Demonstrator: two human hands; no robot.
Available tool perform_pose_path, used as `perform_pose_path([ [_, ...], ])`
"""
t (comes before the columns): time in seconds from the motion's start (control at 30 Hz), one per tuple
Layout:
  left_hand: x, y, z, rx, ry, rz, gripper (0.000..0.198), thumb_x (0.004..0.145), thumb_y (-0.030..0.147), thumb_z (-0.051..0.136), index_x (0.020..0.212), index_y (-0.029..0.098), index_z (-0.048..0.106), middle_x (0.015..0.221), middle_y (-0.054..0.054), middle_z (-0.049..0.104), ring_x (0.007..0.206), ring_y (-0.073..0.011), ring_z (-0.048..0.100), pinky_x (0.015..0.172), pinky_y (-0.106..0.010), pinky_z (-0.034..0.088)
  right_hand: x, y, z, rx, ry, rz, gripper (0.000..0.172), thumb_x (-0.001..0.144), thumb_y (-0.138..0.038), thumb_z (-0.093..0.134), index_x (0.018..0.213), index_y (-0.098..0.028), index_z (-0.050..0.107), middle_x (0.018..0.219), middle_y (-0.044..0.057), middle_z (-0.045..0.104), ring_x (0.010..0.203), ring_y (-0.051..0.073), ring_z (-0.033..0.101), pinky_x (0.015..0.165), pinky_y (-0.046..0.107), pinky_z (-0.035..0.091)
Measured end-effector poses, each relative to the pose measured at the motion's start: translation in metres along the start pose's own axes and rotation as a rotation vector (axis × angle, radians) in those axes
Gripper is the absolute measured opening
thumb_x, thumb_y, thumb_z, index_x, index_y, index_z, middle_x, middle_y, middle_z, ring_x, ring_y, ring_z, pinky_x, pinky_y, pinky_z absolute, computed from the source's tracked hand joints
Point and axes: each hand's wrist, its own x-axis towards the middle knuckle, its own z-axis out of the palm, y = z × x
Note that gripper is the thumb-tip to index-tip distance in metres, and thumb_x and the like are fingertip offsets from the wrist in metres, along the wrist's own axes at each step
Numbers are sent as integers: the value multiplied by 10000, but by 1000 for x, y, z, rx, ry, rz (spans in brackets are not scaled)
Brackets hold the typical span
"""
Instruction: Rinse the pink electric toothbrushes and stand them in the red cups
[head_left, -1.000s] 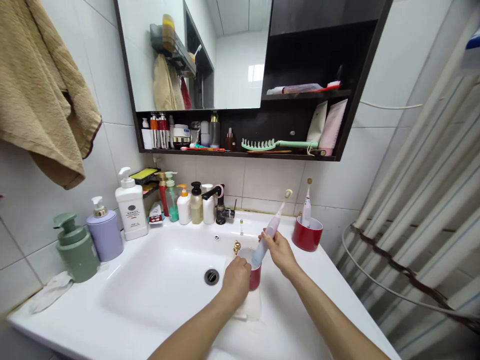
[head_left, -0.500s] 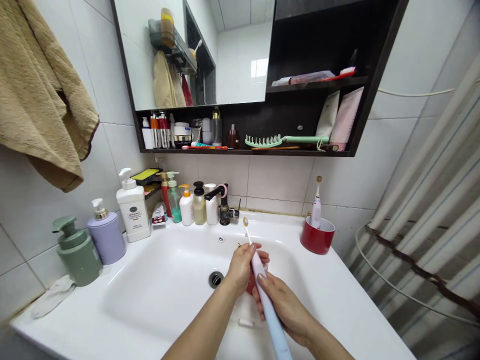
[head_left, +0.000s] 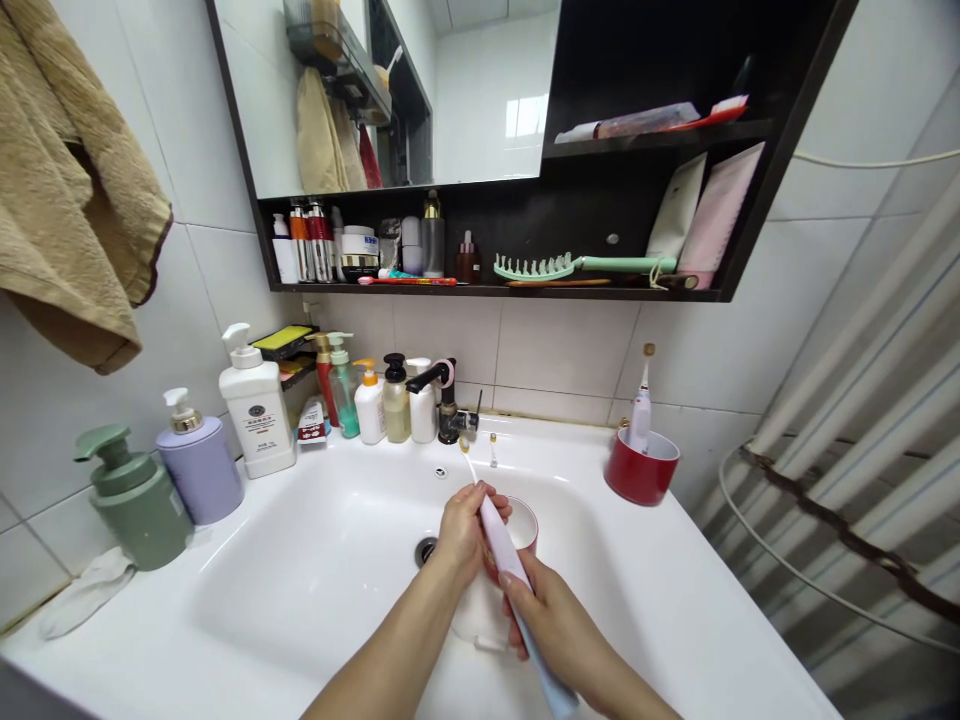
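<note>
My left hand [head_left: 461,530] is closed over the upper end of a pale blue electric toothbrush [head_left: 504,555], its fingers at the neck, and it hides part of a red cup [head_left: 523,522] held over the sink basin. My right hand [head_left: 551,625] grips the toothbrush's handle lower down. The brush head [head_left: 464,445] points away from me toward the black tap [head_left: 442,395]. Whether the left hand also holds the cup I cannot tell.
A second red cup [head_left: 642,470] with a toothbrush stands at the back right of the white sink [head_left: 300,590]. Pump bottles [head_left: 251,400] line the left and back rim. A drain [head_left: 426,548] lies under my hands. A tan towel [head_left: 67,200] hangs left; a striped curtain [head_left: 862,400] hangs right.
The toothbrush swung from tilting up to the right to pointing forward toward the tap. My left hand moved from the cup's side onto the brush's neck, and my right hand slid down the handle.
</note>
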Motion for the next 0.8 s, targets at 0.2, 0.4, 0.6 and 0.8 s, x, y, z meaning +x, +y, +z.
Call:
perform_pose_path([
  [0.2,0,-1,0,36,67,11,126,608,235,478,569,119,449,479,-16,522,456,-97,497,519,-227,368,0,4,4,63,-39,54,214,720,-372,282,766,-184,374,602,-29,426,409,69,452,382,213,384],
  [0.4,1,-2,1,24,90,2,109,630,217,456,580,122,451,481,-13,511,448,-92,491,514,-225,371,2,7,2,-131,69,-43,215,706,-375,318,799,-192,382,558,-40,423,360,69,442,348,199,351],
  [0.6,3,-3,0,-27,126,-28,97,631,199,450,570,124,442,465,0,490,418,-77,469,490,-213,364,0,0,5,102,-73,119,238,719,-396,258,752,-186,364,588,-33,431,389,67,451,363,207,369],
  [0.8,2,-4,1,-44,121,-17,140,626,243,471,555,131,425,448,12,465,401,-68,447,454,-199,349,0,1,5,-153,55,-3,209,712,-372,293,777,-192,375,544,-45,425,329,56,420,347,192,344],
])
